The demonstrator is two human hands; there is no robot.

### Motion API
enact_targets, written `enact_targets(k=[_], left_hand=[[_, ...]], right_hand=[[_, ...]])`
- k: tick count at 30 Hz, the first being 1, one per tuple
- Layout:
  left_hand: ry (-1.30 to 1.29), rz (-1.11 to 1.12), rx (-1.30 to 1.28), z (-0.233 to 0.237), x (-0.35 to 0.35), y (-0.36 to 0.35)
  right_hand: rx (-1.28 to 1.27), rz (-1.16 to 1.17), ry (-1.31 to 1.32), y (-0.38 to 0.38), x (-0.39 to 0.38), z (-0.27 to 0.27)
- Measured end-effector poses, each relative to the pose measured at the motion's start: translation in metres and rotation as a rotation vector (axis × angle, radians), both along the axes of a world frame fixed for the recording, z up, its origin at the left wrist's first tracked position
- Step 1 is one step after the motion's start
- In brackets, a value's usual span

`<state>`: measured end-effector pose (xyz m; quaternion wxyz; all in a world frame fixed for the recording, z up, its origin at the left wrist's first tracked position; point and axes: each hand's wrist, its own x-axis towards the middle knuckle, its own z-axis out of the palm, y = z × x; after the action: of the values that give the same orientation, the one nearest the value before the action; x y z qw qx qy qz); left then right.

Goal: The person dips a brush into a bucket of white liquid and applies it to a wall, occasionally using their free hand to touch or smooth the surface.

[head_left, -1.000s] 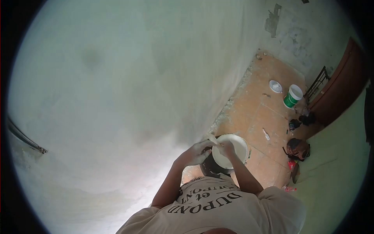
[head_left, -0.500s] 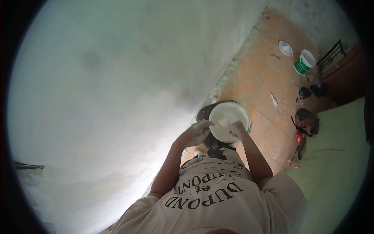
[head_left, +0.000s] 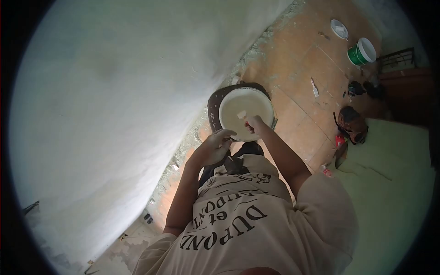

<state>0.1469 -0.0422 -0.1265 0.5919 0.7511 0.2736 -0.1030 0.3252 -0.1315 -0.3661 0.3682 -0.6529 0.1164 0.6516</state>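
Observation:
A white round bucket [head_left: 233, 101] with pale material inside stands below me, on a dark base beside the wall. My right hand [head_left: 256, 127] is closed round the red handle of a small scraper [head_left: 242, 114], whose pale blade is over the inside of the bucket. My left hand [head_left: 215, 146] is held at the bucket's near left rim with its fingers apart and curved, and nothing shows in it.
A pale wall [head_left: 114, 101] fills the left. On the tiled floor at the right lie a brush [head_left: 314, 87], a white lid [head_left: 339, 29], a green and white bucket [head_left: 361, 52] and a dark bag [head_left: 352, 124]. A pale green surface [head_left: 389, 169] is at the lower right.
The view has shifted, so the bucket appears further left and higher. My left hand has moved back from over the bucket to its near rim. The scraper's red handle now shows in my right hand.

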Motion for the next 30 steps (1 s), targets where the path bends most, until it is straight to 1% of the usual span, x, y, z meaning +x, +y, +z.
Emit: enact_targets(k=[1,3,4,6,10,12,15,16,17,18,19,21,22,24,25,27,28,30], left_hand=[[0.005,0.013,-0.012,0.000,-0.001,-0.003],[-0.038,0.066,0.000,-0.001,-0.005,-0.009],[0.028,0.075,0.035,-0.006,-0.009,-0.011],[0.023,0.106,0.029,-0.010,-0.015,-0.016],[0.051,0.181,0.025,-0.010,-0.020,-0.022],[0.050,0.226,0.018,-0.013,-0.022,-0.023],[0.057,0.298,0.002,-0.022,-0.030,-0.022],[0.056,0.319,0.006,-0.024,-0.031,-0.023],[0.059,0.330,0.005,-0.023,-0.032,-0.024],[0.073,0.335,0.005,-0.021,-0.032,-0.024],[0.086,0.339,0.007,-0.020,-0.034,-0.024],[0.089,0.362,0.009,-0.020,-0.037,-0.024],[0.092,0.371,0.003,-0.022,-0.041,-0.018],[0.093,0.395,-0.010,-0.024,-0.044,-0.018],[0.092,0.411,-0.024,-0.025,-0.046,-0.016],[0.099,0.423,-0.020,-0.025,-0.048,-0.016],[0.105,0.427,-0.016,-0.025,-0.048,-0.015],[0.089,0.430,-0.017,-0.024,-0.048,-0.014]], right_hand=[[-0.012,0.013,0.005,0.001,0.001,-0.013],[-0.058,-0.068,0.075,0.004,0.004,-0.034],[-0.069,-0.056,0.079,0.005,0.007,-0.043],[-0.068,-0.191,0.077,0.008,0.014,-0.060],[-0.153,-0.194,0.078,0.021,0.022,-0.097],[-0.155,-0.268,0.024,0.026,0.028,-0.104],[-0.192,-0.256,-0.017,0.037,0.033,-0.101],[-0.195,-0.243,-0.015,0.040,0.033,-0.122],[-0.208,-0.229,-0.051,0.042,0.030,-0.158],[-0.220,-0.214,-0.086,0.042,0.028,-0.178],[-0.218,-0.203,-0.085,0.041,0.031,-0.179],[-0.054,-0.203,0.071,0.040,0.037,-0.180],[-0.059,-0.198,0.070,0.043,0.036,-0.194],[-0.008,-0.066,0.011,0.045,0.032,-0.214],[-0.009,-0.059,0.011,0.052,0.024,-0.192],[-0.049,0.188,-0.294,0.065,-0.006,-0.107],[-0.050,0.193,-0.292,0.065,-0.014,-0.089],[0.040,0.884,-0.431,0.059,-0.026,-0.074]])
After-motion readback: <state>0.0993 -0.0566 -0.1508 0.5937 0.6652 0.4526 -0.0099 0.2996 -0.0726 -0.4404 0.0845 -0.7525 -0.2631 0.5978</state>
